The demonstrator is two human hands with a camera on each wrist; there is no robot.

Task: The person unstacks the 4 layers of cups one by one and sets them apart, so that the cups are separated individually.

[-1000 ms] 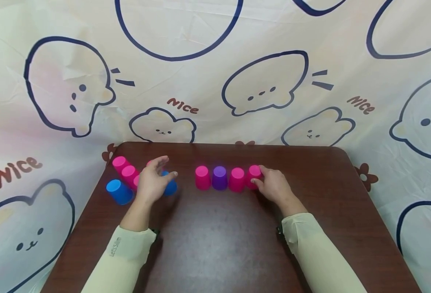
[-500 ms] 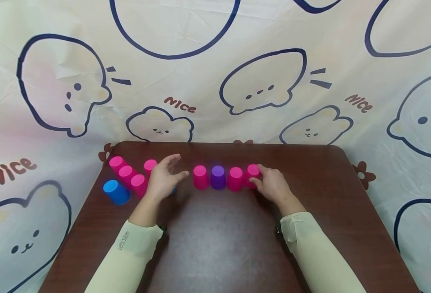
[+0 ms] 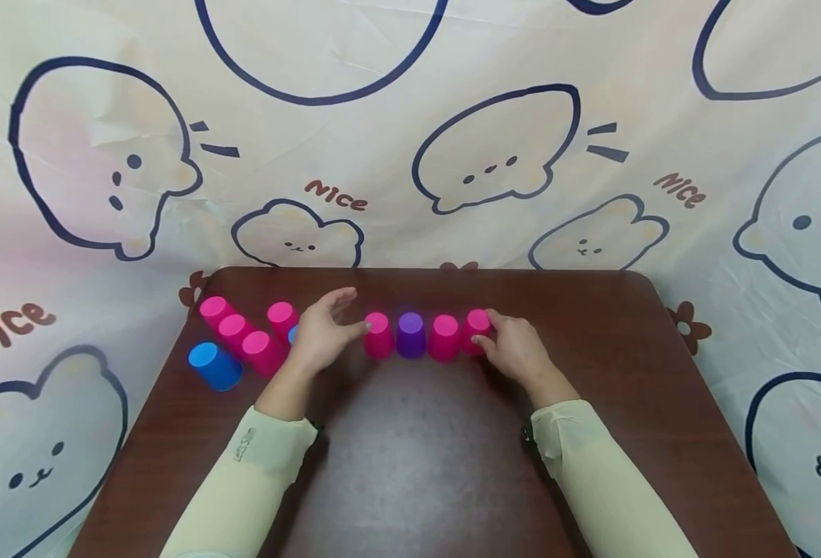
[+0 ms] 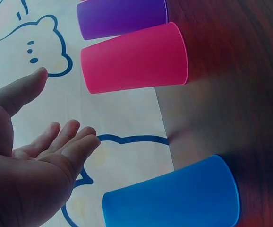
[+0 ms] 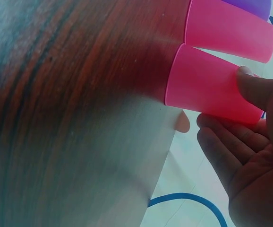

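Four-sided order aside, several upside-down cups form a row at the table's back: a pink cup at its left end, a purple cup, another pink cup and a rightmost pink cup. My right hand holds that rightmost cup, its thumb on one side and fingers on the other. Beside the row's left end, my left hand is spread with nothing in it. The left wrist view shows it between the pink cup and a blue cup.
At the table's left stand several more cups, including a pink cup and a blue cup. My left hand partly hides another blue cup. A patterned cloth hangs behind the brown table.
My left hand has moved right, from over the left-hand cups to beside the row's left end. The right hand stays on the rightmost pink cup. The head view has shifted slightly.
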